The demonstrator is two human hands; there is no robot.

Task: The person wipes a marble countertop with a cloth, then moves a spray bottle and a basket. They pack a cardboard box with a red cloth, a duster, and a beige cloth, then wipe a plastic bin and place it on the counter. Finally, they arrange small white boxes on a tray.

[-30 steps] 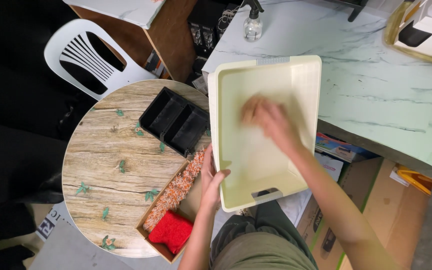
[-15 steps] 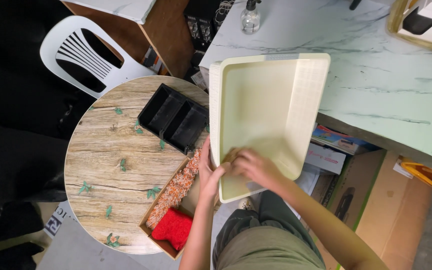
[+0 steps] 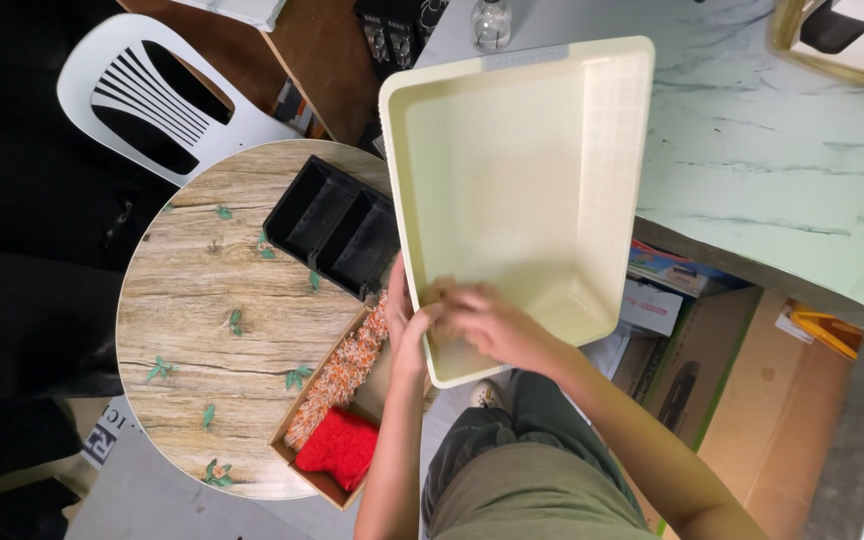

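Observation:
A large cream plastic basket [image 3: 624,150] is tilted up in front of me, its open side facing me, partly over the marble counter. My left hand [image 3: 404,325] grips its near left rim. Inside the basket's near left corner lies my right hand [image 3: 492,322], fingers bent and touching the left thumb. I cannot make out whether anything is in the right hand. The basket looks bare inside.
Left of me stands a round wood-pattern table [image 3: 212,300]. On it are a black divided tray [image 3: 332,225] and a wooden tray holding an orange-white cloth [image 3: 344,365] and a red cloth [image 3: 342,445]. A white plastic chair [image 3: 152,95], a spray bottle [image 3: 492,22] and cardboard boxes [image 3: 742,400] are around.
My right hand has swept from the far middle of the basket's inside down to its near left corner. The left hand has kept its grip on the rim.

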